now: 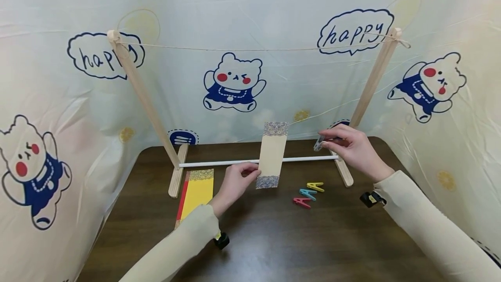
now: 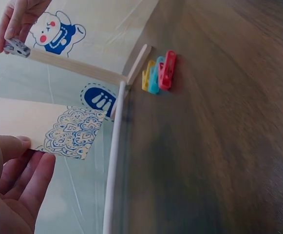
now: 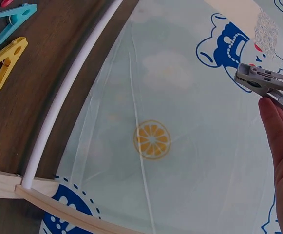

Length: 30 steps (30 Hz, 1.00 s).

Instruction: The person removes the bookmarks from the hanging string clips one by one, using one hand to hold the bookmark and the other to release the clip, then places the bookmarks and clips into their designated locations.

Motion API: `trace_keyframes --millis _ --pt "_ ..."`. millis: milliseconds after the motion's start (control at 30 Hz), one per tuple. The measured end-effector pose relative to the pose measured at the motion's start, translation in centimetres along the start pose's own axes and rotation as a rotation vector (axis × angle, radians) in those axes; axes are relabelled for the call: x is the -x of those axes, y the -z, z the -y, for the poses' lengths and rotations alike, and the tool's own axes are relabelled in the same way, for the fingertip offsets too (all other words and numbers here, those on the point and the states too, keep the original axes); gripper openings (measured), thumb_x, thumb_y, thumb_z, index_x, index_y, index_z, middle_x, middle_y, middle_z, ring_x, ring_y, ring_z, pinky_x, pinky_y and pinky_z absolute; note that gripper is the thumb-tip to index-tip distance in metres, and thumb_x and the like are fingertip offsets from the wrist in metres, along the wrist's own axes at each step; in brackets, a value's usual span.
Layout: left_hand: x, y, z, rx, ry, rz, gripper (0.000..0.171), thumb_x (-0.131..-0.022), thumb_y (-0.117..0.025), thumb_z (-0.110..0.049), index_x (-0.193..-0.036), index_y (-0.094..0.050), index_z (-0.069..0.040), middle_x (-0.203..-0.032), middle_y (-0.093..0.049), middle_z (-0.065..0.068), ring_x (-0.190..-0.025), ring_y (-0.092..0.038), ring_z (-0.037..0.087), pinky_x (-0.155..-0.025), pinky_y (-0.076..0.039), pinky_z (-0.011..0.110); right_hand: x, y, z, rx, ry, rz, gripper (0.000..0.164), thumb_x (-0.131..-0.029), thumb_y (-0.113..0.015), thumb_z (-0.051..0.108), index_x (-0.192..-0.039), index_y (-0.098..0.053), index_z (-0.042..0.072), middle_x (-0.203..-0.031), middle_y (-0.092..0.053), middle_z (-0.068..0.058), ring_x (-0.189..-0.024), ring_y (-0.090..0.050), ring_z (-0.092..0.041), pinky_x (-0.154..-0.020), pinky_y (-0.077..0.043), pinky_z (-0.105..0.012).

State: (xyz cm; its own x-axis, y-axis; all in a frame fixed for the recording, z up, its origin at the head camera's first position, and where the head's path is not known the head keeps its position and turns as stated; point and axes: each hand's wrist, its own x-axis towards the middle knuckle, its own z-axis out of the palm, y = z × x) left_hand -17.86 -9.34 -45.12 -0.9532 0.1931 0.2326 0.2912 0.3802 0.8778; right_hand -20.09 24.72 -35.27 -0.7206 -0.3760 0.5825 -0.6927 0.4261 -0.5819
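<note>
My left hand (image 1: pixel 238 182) pinches a cream paper strip (image 1: pixel 272 151) by its lower left edge, holding it upright in front of the white rod. Patterned bands in blue-grey mark the strip's two ends; the lower band (image 2: pixel 75 132) shows closely in the left wrist view. On the right, my right hand (image 1: pixel 352 146) holds a grey clothespin (image 3: pixel 263 84) between thumb and fingertips, raised near the right post. A thin string (image 1: pixel 235 49) runs above both hands between the tops of two wooden posts.
Yellow (image 1: pixel 315 186), blue (image 1: pixel 308 193) and red (image 1: pixel 302 203) clothespins lie on the dark table (image 1: pixel 266 238). Yellow and red patterned strips (image 1: pixel 198 189) lie at the left, partly behind my left arm. A white rod (image 1: pixel 219 163) joins the feet of the left post (image 1: pixel 142 99) and right post (image 1: pixel 373 82).
</note>
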Motion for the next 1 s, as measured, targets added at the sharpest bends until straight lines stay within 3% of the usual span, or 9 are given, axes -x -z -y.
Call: trace_keyframes --millis 200,467,733,933,1000 --pt "0.8 0.4 0.5 -0.005 0.011 0.000 0.010 -0.095 -0.077 -0.009 -0.104 -0.080 -0.008 -0.094 -0.078 0.003 -0.079 -0.070 0.013 -0.070 -0.057 0.025 0.2 -0.2 0.0 -0.017 -0.011 0.025 0.037 -0.084 -0.077 -0.015 -0.117 -0.076 0.000 -0.102 -0.071 -0.011 -0.089 -0.066 -0.002 -0.074 -0.056 -0.012" --pt "1.7 0.6 1.1 -0.001 0.024 -0.005 0.007 -0.093 -0.078 -0.007 -0.100 -0.080 -0.007 -0.090 -0.078 0.004 -0.077 -0.073 0.020 -0.067 -0.057 0.023 0.7 -1.0 -0.4 -0.022 -0.020 0.057 0.036 -0.087 -0.076 -0.013 -0.119 -0.076 0.002 -0.105 -0.070 -0.009 -0.091 -0.067 -0.006 -0.079 -0.056 -0.013" --pt "2.3 0.9 1.4 -0.006 0.067 0.005 0.008 -0.093 -0.078 -0.007 -0.101 -0.080 -0.008 -0.089 -0.078 0.003 -0.074 -0.071 0.014 -0.068 -0.058 0.023 1.1 -1.6 -0.6 -0.036 -0.042 0.097 0.038 -0.088 -0.076 -0.011 -0.122 -0.074 0.003 -0.109 -0.070 -0.009 -0.094 -0.067 -0.006 -0.084 -0.056 -0.014" --pt "2.8 1.0 1.8 0.003 0.083 0.012 0.009 -0.093 -0.077 -0.005 -0.102 -0.080 -0.006 -0.089 -0.078 0.005 -0.077 -0.074 0.032 -0.067 -0.058 0.023 1.2 -2.0 -0.6 -0.028 -0.021 0.110 0.038 -0.088 -0.075 -0.013 -0.123 -0.073 0.002 -0.110 -0.070 -0.011 -0.093 -0.069 -0.012 -0.084 -0.056 -0.014" --pt "3.0 1.0 1.8 -0.001 0.086 0.014 0.009 -0.093 -0.077 -0.005 -0.101 -0.080 -0.006 -0.089 -0.078 0.005 -0.077 -0.074 0.033 -0.067 -0.058 0.023 1.2 -2.1 -0.6 -0.035 -0.026 0.115 0.038 -0.088 -0.074 -0.013 -0.123 -0.073 0.001 -0.109 -0.069 -0.012 -0.093 -0.070 -0.015 -0.084 -0.056 -0.014"
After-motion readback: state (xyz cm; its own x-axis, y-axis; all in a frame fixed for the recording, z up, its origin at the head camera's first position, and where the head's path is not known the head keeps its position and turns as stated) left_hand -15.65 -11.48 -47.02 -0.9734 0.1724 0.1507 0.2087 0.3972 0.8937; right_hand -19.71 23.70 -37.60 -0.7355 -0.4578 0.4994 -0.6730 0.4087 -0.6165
